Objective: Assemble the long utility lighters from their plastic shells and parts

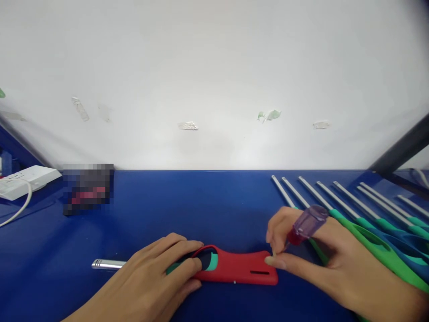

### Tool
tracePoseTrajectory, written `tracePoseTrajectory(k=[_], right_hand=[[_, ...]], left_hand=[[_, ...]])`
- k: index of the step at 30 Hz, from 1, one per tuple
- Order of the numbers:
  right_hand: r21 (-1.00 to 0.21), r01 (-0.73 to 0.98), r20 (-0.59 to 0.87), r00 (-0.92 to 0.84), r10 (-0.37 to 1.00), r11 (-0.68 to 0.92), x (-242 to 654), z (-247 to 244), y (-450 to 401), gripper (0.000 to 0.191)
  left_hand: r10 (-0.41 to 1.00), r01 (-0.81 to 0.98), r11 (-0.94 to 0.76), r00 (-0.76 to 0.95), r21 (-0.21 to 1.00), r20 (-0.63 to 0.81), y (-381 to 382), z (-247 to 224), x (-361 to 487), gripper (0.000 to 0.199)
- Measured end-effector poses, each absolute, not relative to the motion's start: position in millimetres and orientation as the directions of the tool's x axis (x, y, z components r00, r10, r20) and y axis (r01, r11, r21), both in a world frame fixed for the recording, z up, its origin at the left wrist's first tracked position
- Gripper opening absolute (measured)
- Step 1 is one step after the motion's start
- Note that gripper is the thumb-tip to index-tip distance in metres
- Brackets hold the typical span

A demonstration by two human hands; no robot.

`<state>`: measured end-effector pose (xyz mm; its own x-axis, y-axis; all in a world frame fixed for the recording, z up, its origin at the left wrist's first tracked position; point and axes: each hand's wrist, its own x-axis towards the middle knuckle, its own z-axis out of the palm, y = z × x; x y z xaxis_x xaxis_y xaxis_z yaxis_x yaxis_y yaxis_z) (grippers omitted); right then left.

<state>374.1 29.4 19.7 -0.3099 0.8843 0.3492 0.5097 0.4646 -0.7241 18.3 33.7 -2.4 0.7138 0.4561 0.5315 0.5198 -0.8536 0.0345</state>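
Observation:
A red utility lighter with a green and dark trigger part lies flat on the blue table, its metal tube pointing left. My left hand is closed around the lighter's left part, covering much of the trigger area. Above the lighter's right end, my right hand holds a small screwdriver with a clear purple handle and a red collar. Its handle slants up to the right, and its tip is hidden by the fingers. The right thumb and forefinger pinch together at the lighter's right end.
Several lighters in green and blue lie side by side at the right, tubes pointing away. A white power strip with a cable sits at the far left, beside a blurred dark object. A white wall closes off the back.

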Motion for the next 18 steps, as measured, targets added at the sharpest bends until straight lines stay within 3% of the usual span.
tracePoseTrajectory(k=[7, 15, 18], right_hand=[[-0.765, 0.487, 0.299, -0.309, 0.903, 0.421, 373, 23, 30, 0.039], [-0.758, 0.523, 0.261, -0.303, 0.916, 0.389, 385, 7, 19, 0.034], [-0.775, 0.492, 0.283, -0.292, 0.914, 0.397, 381, 9, 21, 0.041]], left_hand=[[0.457, 0.518, -0.854, 0.709, 0.043, 0.537, 36, -4, 13, 0.042], [0.468, 0.513, -0.856, 0.719, 0.062, 0.513, 35, -6, 13, 0.034], [0.464, 0.518, -0.854, 0.711, 0.053, 0.528, 35, -5, 13, 0.038]])
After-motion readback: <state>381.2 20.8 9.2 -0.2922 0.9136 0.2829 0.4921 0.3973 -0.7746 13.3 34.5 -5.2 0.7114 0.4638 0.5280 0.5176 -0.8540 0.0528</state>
